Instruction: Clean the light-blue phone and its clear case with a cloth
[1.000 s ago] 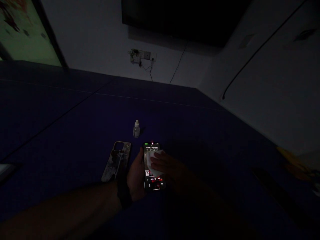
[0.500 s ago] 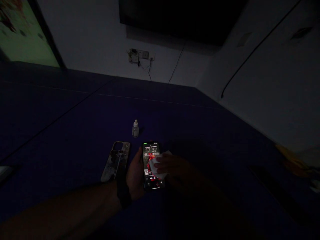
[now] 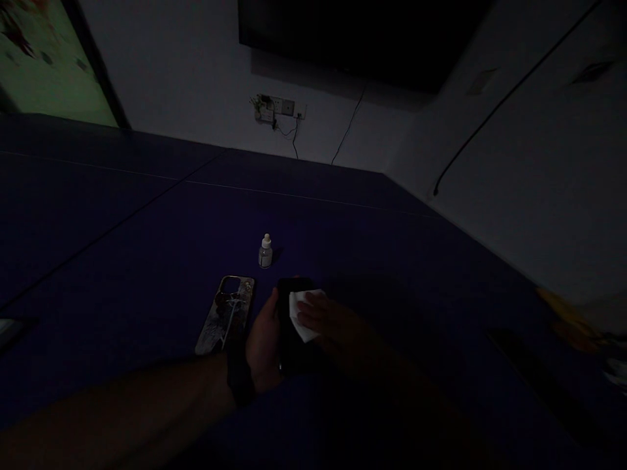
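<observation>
My left hand (image 3: 263, 343), with a dark band at the wrist, grips a smartphone (image 3: 290, 349) along its left edge. The phone's screen is dark. My right hand (image 3: 337, 326) presses a folded white wipe (image 3: 304, 320) onto the upper middle of the screen, fingers lying on the cloth. To the left of the phone a patterned phone case (image 3: 228, 313) with a camera cutout lies flat, its lower end close to my left wrist. Just beyond stands a small clear dropper bottle (image 3: 265, 254) with a white cap, upright.
The surface (image 3: 343, 228) is dark blue. A long dark flat object (image 3: 529, 365) and a yellowish item (image 3: 568, 316) lie at the right. A whitish object (image 3: 10, 331) sits at the left edge. Sockets with cables (image 3: 281, 108) and a large black screen (image 3: 362, 39) are on the wall.
The phone's screen was lit with a clock display and is now dark. The wipe has shifted slightly up on the screen under my right hand. My left hand keeps its grip.
</observation>
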